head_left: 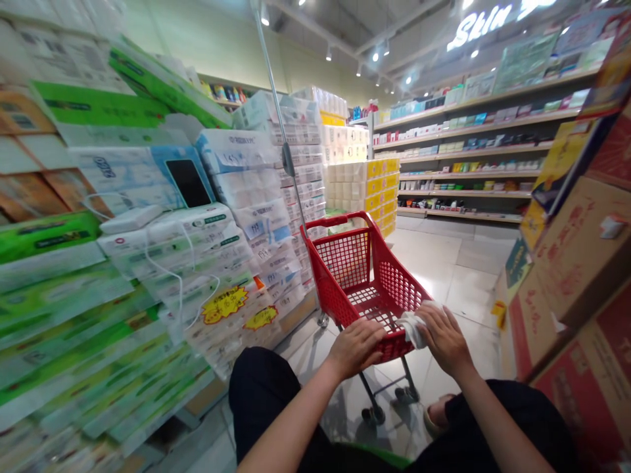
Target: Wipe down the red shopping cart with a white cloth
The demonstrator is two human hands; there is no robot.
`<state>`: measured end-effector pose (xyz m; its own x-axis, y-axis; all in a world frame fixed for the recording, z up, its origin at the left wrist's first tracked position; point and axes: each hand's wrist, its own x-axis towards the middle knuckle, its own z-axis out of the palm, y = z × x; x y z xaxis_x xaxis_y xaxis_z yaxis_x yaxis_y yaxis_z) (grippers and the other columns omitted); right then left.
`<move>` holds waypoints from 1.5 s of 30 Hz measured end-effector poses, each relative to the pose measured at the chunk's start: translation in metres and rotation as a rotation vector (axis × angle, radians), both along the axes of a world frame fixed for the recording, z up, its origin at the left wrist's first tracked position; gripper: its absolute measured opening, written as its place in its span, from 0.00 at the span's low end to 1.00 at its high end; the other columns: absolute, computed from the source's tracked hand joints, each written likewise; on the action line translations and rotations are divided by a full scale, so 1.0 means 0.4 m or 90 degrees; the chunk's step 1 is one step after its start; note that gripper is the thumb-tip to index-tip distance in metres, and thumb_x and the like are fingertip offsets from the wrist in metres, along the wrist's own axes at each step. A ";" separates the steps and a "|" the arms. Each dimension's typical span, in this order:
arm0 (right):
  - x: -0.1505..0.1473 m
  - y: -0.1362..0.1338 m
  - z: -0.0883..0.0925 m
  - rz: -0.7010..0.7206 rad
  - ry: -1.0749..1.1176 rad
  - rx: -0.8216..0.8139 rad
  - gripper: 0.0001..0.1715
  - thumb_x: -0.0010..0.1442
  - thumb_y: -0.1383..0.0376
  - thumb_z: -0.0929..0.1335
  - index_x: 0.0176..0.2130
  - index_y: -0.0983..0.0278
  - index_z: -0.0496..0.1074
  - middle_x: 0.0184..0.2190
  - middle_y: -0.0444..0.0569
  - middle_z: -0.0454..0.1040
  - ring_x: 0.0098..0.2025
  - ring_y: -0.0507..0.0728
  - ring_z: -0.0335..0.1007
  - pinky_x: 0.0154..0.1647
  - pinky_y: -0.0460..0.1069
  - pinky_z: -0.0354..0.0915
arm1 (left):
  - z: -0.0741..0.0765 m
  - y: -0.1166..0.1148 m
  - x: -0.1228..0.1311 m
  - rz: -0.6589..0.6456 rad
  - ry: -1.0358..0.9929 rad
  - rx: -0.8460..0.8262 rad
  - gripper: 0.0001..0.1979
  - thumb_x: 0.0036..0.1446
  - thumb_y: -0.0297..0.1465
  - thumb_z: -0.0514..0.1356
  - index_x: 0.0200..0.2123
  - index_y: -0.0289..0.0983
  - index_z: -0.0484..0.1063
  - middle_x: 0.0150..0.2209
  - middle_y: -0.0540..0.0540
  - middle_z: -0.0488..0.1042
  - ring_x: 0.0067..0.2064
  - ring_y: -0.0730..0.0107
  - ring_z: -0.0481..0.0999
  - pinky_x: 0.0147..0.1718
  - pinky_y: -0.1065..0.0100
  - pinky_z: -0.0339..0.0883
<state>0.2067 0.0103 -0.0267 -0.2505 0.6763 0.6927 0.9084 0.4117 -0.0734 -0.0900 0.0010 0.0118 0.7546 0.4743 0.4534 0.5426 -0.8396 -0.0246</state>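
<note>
A small red shopping cart (399,282) with a plastic mesh basket stands right in front of my knees. My left hand (355,347) is closed over the near rim of its basket, fingers curled on the edge. At the near right corner, my right hand (446,338) grips a crumpled white cloth (413,327) that lies against the rim. Part of the cloth is hidden under the fingers. Through the mesh, the basket floor shows no goods. A thin metal pole (272,72) rises from the cart's far left corner.
Stacked tissue packs (256,190) line the left side, with a phone (188,182) and a white corded device (132,219) on them. Cardboard boxes (576,256) are piled on the right. Shelves of small goods (463,144) stand behind, across a tiled floor (434,253).
</note>
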 end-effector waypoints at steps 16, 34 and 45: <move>-0.238 -0.107 -0.026 -0.053 0.165 0.056 0.14 0.66 0.63 0.59 0.47 0.62 0.68 0.46 0.54 0.73 0.55 0.63 0.62 0.64 0.66 0.49 | 0.002 0.014 0.079 0.106 -0.020 0.039 0.29 0.61 0.33 0.58 0.64 0.46 0.57 0.52 0.46 0.69 0.56 0.59 0.62 0.65 0.53 0.49; 0.022 -0.002 -0.031 0.169 0.133 0.011 0.15 0.66 0.61 0.59 0.47 0.62 0.70 0.45 0.51 0.74 0.54 0.61 0.66 0.65 0.65 0.53 | 0.088 0.151 -0.056 0.116 0.004 0.063 0.23 0.62 0.44 0.58 0.57 0.44 0.65 0.51 0.46 0.69 0.57 0.62 0.66 0.65 0.54 0.49; -0.039 0.022 -0.045 -0.045 0.261 0.041 0.25 0.70 0.57 0.52 0.58 0.60 0.64 0.61 0.51 0.64 0.68 0.62 0.49 0.68 0.65 0.48 | 0.078 0.113 0.007 0.238 -0.045 0.047 0.39 0.54 0.44 0.62 0.67 0.46 0.53 0.63 0.44 0.60 0.63 0.51 0.57 0.67 0.45 0.40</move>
<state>0.1912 0.0190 -0.0447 0.1002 0.6338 0.7670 0.8359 0.3645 -0.4103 -0.0872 0.0461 0.0429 0.5015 0.6748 0.5414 0.8131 -0.5814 -0.0285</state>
